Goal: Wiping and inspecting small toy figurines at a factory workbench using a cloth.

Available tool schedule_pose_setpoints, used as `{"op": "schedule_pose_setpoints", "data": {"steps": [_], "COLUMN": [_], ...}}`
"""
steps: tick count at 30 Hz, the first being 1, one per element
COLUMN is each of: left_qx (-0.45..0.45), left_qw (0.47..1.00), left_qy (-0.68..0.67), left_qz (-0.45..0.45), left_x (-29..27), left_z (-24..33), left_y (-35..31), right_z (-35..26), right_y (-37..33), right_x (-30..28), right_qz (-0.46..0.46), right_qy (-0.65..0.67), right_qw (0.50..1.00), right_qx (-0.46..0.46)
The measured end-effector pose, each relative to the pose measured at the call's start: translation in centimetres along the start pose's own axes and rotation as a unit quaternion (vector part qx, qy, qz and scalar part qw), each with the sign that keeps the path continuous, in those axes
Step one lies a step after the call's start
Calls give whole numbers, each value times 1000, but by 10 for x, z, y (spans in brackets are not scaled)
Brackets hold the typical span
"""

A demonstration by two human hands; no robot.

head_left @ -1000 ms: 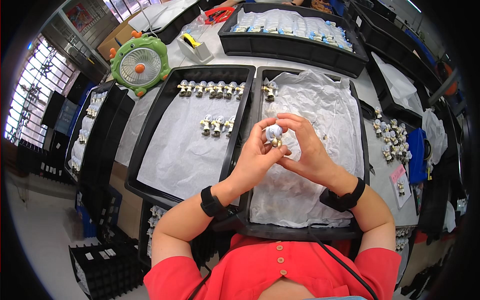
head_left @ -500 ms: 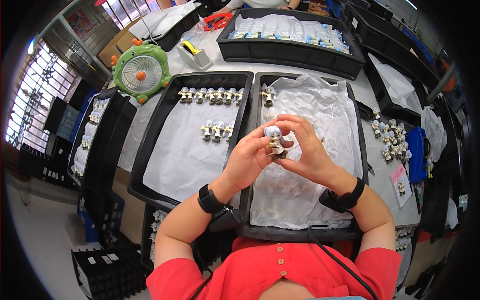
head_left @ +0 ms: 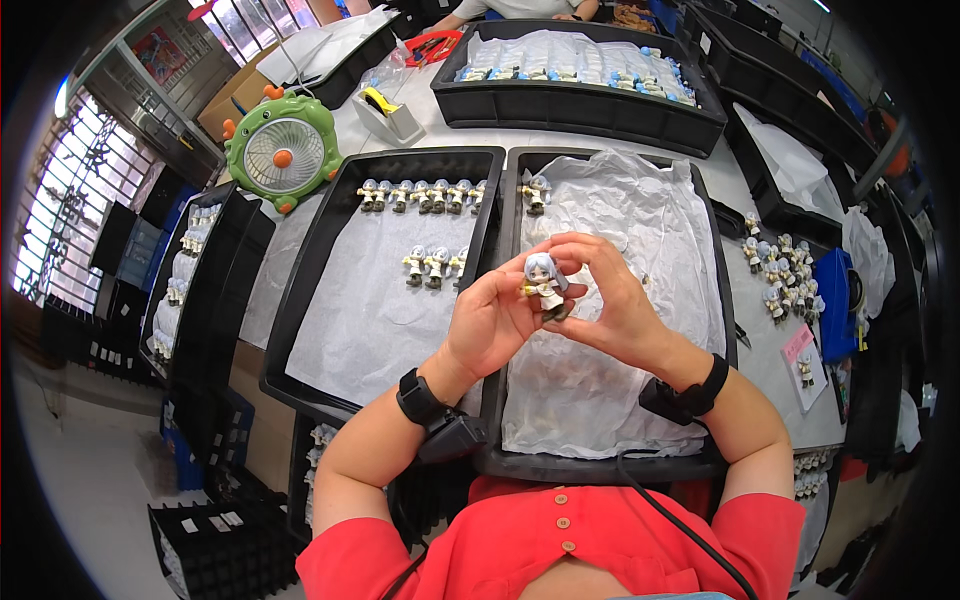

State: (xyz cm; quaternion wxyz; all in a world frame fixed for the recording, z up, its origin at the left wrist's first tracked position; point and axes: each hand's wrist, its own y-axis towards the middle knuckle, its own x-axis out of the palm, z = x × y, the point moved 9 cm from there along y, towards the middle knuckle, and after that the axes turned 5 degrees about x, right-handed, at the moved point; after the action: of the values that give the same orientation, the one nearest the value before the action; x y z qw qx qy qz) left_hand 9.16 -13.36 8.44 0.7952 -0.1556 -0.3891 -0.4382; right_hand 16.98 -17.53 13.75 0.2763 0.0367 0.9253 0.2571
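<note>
Head view: a figurine (head_left: pixel 543 283) is clamped between both hands (head_left: pixel 490 325), turned face-up, presumably for viewing. Paper (head_left: pixel 355 335) is laid beneath other figurines (head_left: pixel 436 266), probably as cushioning.

Smooth plastic figurine (head_left: pixel 547 287); rough, crumpled paper (head_left: pixel 600 390) inside the matt plastic edges of the right-hand tray (head_left: pixel 560 465).

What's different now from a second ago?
The figurine has been turned: its face, hidden before, now shows toward the camera. Nothing was visibly let go; the left hand and right hand stay around it. The other figurines in the left tray lie as before.
</note>
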Motion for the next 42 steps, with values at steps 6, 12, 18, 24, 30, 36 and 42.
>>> {"op": "schedule_pose_setpoints", "data": {"steps": [6, 12, 18, 24, 30, 36, 42], "left_qx": [4, 3, 42, 67, 77, 85, 91], "left_qw": [999, 999, 996, 991, 979, 976, 973], "left_qy": [35, 30, 44, 73, 148, 156, 163], "left_qz": [19, 22, 61, 91, 115, 127, 135], "left_x": [-6, -9, -12, -21, -22, -25, -27], "left_z": [0, 1, 9, 12, 16, 16, 16], "left_y": [-4, -2, -4, -6, -7, -7, -7], "right_z": [-4, 1, 13, 34, 52, 52, 54], "right_y": [2, 1, 0, -3, -9, -12, -15], "right_x": [2, 3, -2, 4, 19, 26, 31], "right_qz": [-5, -38, -32, -37, -68, -92, -113], "right_qy": [-12, 33, 68, 140, 297, 351, 380], "right_qw": [1000, 999, 993, 976, 921, 891, 867], "right_qx": [-4, 17, 87, 162, 244, 274, 302]}}
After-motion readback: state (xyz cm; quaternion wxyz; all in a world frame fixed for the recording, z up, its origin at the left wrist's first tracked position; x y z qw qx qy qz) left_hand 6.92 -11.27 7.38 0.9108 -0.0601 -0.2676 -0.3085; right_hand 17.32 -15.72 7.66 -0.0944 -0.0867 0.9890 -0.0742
